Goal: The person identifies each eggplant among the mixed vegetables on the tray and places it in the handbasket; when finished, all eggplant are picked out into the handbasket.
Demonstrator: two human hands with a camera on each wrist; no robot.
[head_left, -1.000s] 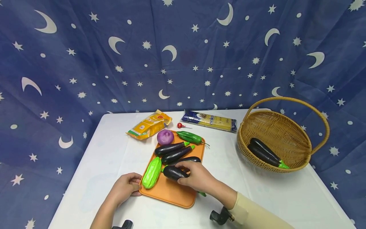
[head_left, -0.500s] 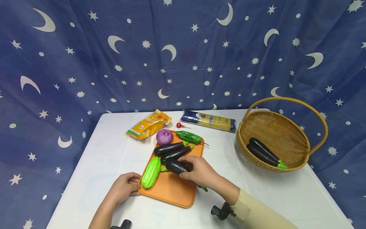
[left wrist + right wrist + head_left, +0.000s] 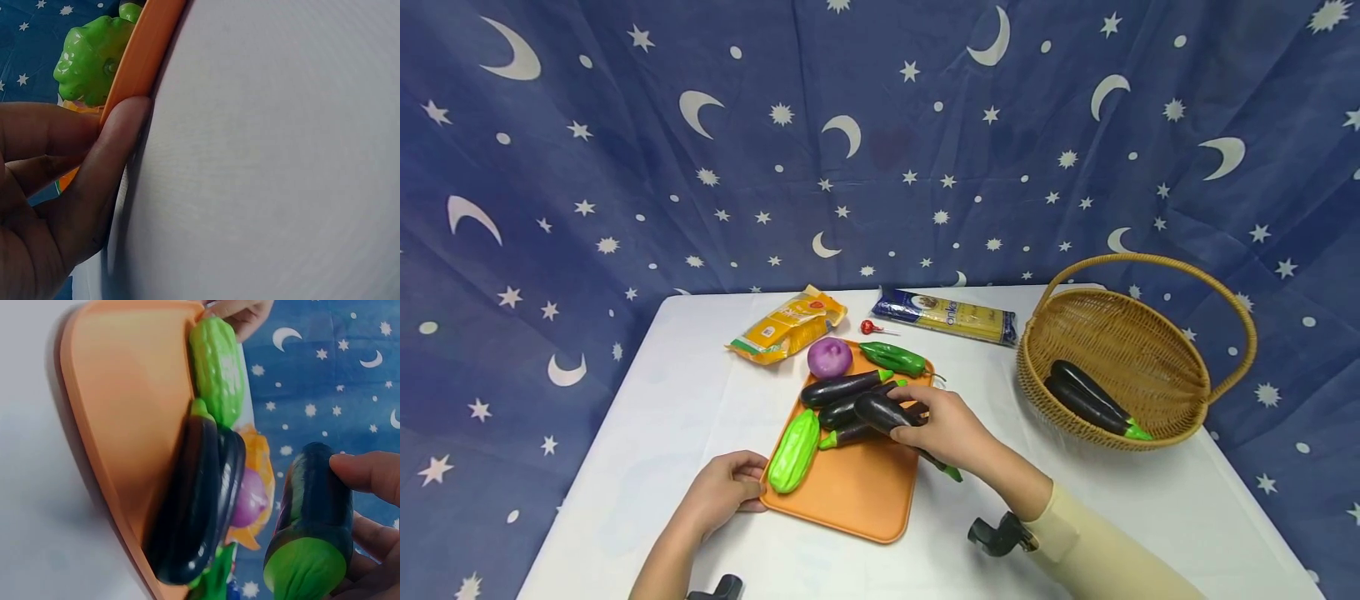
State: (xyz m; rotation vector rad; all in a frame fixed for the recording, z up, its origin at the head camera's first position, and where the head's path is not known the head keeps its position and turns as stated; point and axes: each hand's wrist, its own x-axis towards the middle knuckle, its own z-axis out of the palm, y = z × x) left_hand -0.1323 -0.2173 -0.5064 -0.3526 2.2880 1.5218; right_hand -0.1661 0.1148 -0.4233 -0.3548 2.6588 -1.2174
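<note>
My right hand (image 3: 943, 427) grips a dark eggplant (image 3: 315, 494) with a green stem end, held over the right side of an orange tray (image 3: 857, 500). Below it on the tray lie several more eggplants (image 3: 842, 388), side by side. My left hand (image 3: 726, 492) pinches the tray's near left corner; in the left wrist view its thumb presses the tray's outer side (image 3: 140, 62). Near that hand, along the left rim, rests a light green, bumpy bitter melon (image 3: 795, 451). A purple onion (image 3: 830, 358) and a green pepper (image 3: 891, 357) sit at the tray's far end.
At the right stands a wicker basket (image 3: 1150, 333) with a tall handle and eggplants (image 3: 1086, 400) inside. Behind the tray lie a yellow packet (image 3: 790, 325), a red lollipop (image 3: 868, 327) and a pasta pack (image 3: 943, 317). A starry blue cloth (image 3: 880, 150) hangs behind the table.
My right hand has lifted the eggplant and carried it away from me and slightly right, uncovering more of the eggplant beneath. My left hand stays at the tray corner.
</note>
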